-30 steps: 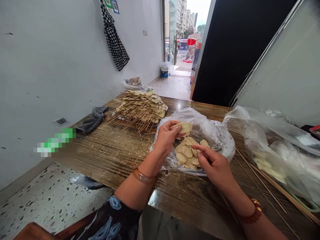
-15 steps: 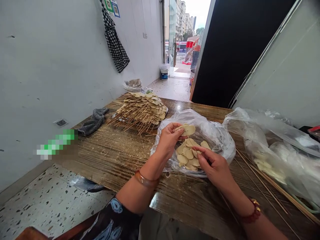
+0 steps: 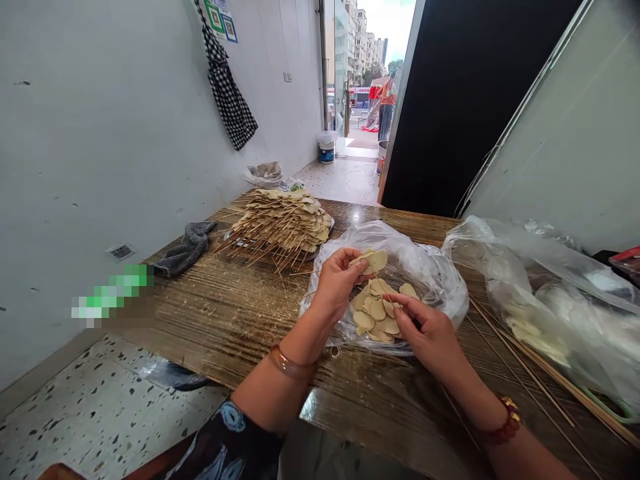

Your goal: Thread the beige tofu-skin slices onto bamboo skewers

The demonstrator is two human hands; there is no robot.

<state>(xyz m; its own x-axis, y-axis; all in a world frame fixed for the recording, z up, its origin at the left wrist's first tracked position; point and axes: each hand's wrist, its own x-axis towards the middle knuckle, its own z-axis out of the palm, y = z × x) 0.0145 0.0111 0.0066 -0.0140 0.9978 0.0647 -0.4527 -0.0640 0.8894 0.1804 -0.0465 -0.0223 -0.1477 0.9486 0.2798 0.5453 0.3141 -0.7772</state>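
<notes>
Above a clear plastic bag [image 3: 434, 280], my left hand [image 3: 339, 283] pinches a few pale, flat oval slices [image 3: 376, 261]; their exact kind I cannot make out. My right hand [image 3: 425, 327] is closed on a thin wooden skewer [image 3: 387, 289], whose upper end reaches the held slices. Whether the tip is through them is too small to tell. Loose slices [image 3: 379, 311] of the same sort lie heaped on the bag beneath both hands. Farther back and left, a tray bears a big pile of skewered slices [image 3: 286, 217], their sticks pointing toward me.
Bare skewers [image 3: 537, 363] lie on the wooden table [image 3: 240, 320] at the right, beside another plastic bag [image 3: 555, 300] with pale contents. A grey cloth [image 3: 186, 250] rests at the left edge. A person [image 3: 386, 107] stands outside the doorway.
The view has shifted slightly. My left hand has tilted the slices a little, while both hands keep their hold. Outside, a person shows more plainly in the doorway.
</notes>
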